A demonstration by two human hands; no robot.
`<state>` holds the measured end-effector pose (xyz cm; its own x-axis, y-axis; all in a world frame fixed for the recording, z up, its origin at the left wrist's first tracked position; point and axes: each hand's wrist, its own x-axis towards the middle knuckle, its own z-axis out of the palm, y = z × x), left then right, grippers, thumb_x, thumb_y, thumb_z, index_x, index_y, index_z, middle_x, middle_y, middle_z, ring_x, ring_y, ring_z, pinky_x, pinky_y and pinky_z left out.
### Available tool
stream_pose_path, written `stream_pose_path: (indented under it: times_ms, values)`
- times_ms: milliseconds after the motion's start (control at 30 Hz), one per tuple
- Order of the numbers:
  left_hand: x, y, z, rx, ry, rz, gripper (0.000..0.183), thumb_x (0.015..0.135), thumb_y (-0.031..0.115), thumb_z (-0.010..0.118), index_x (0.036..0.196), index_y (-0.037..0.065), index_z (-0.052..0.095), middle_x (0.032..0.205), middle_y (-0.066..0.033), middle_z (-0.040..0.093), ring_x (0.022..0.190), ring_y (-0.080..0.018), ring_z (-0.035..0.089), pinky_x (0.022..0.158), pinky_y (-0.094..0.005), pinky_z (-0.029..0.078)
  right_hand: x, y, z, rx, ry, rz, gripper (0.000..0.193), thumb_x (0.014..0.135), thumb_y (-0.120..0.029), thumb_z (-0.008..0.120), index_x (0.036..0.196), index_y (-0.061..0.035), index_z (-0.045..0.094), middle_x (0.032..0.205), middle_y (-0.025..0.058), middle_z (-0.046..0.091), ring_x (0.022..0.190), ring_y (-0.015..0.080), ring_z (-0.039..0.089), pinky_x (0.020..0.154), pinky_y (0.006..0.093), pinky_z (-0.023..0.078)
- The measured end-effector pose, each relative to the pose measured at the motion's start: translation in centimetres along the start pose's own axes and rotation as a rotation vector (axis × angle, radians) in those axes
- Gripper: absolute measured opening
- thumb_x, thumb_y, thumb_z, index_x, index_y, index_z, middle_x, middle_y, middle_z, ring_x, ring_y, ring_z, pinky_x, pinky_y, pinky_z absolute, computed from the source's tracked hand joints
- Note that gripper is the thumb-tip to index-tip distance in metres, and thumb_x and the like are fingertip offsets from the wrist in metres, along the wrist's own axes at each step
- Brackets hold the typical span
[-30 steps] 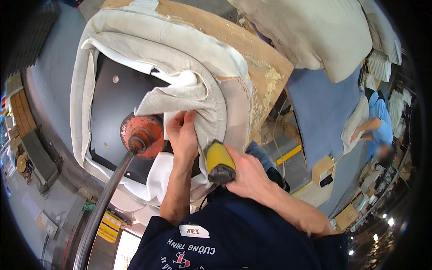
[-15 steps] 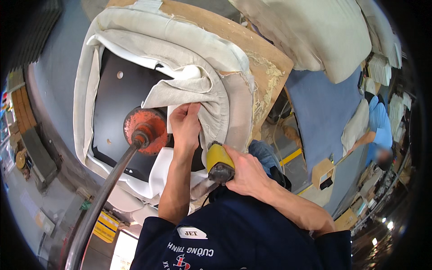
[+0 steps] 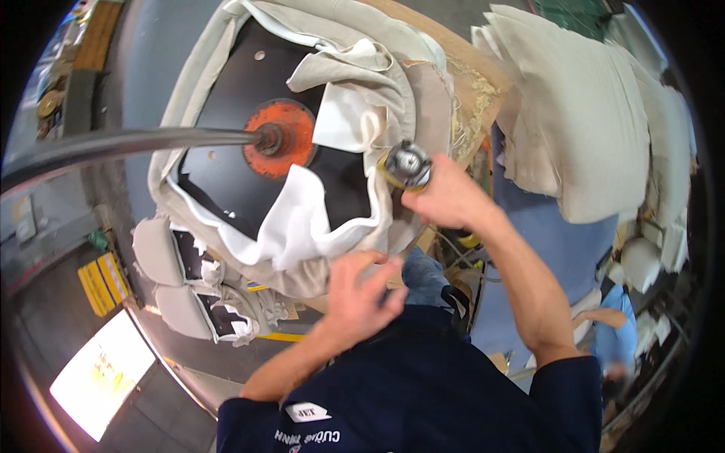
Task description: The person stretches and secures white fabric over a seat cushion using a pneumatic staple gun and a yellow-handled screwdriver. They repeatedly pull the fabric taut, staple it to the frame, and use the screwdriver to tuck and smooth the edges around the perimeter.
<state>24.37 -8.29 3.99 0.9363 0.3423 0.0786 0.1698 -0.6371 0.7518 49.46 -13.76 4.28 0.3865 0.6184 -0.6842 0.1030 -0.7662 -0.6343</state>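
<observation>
My right hand [image 3: 453, 192] grips a yellow and black staple gun [image 3: 408, 164] over the right edge of an upturned seat cushion. Beige fabric [image 3: 355, 68] wraps the cushion's rim, with loose folds at the upper right. White lining [image 3: 298, 215] lies in ruffles along the near side of its black base panel [image 3: 219, 181]. My left hand [image 3: 359, 291], slightly blurred, is at the cushion's near edge with fingers bent and apart, and I see nothing in it. An orange disc [image 3: 279, 140] on a metal rod [image 3: 151, 145] rests against the panel.
The cushion lies on a wooden board [image 3: 479, 83] with frayed scraps. Beige cushions [image 3: 581, 128] are stacked at the right on a blue surface [image 3: 544, 249]. Smaller grey cushions [image 3: 181, 309] sit at the lower left. Another person [image 3: 615, 325] in light blue is at far right.
My left hand has let go of the fabric fold and moved down to the near edge. My right hand has carried the staple gun up and right. The view has turned and shifted.
</observation>
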Motion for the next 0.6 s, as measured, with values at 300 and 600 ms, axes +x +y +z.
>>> stream_pose_path:
  times_ms: [300,600]
  values:
    - [0.4,-4.5,6.7,0.674,-0.104,-0.054,0.083,0.081,0.023,0.079,0.156,0.021,0.044,0.158,-0.0144,0.04,0.141,-0.0379,0.038,0.114,-0.0673,0.026,-1.0,5.3,0.4,0.308,0.006,-0.133,0.024,0.084,-0.004,0.065,0.107,0.0021,0.069,0.085,0.0063,0.072,0.055,0.0121,0.063,0.052,0.0293,0.052]
    - [6.9,-8.9,-6.5,0.277,0.066,0.027,0.016,0.078,-0.006,0.065,0.09,0.004,0.069,0.084,-0.013,0.066,0.077,-0.0346,0.066,0.07,-0.0423,0.054,-5.8,7.3,7.9,0.247,0.399,-0.282,0.072,0.067,-0.008,0.075,0.137,0.0023,0.06,0.107,0.0316,0.07,0.106,0.0471,0.067,0.095,0.0447,0.054]
